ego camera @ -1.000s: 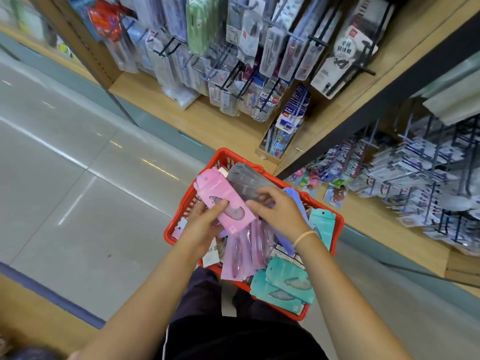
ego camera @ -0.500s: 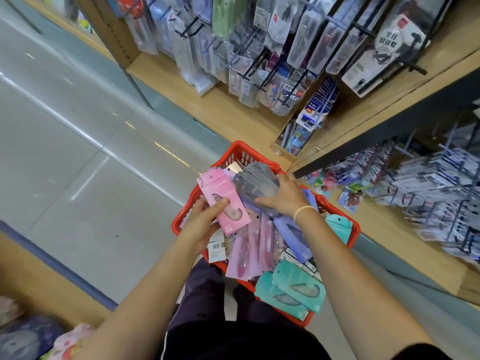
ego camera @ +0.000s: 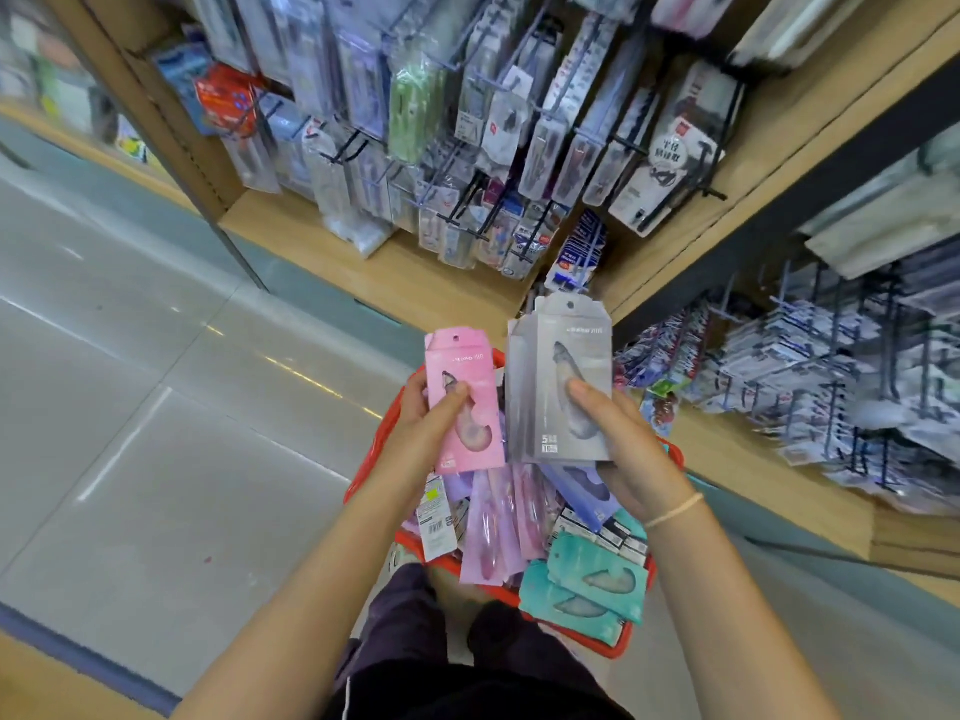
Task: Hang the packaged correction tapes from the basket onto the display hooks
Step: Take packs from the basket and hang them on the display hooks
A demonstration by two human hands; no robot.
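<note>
Correction tapes (ego camera: 498, 527) fill red basket (ego camera: 618, 648) — overflowing.

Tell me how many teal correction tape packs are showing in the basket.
2, overlapping at the near right corner of the red basket: upper teal pack, lower teal pack. More may be hidden underneath.

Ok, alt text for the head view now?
Left hand holds pink correction tape packs, right hand grey packs, raised above a red basket of more packs, facing stocked display hooks.
</note>
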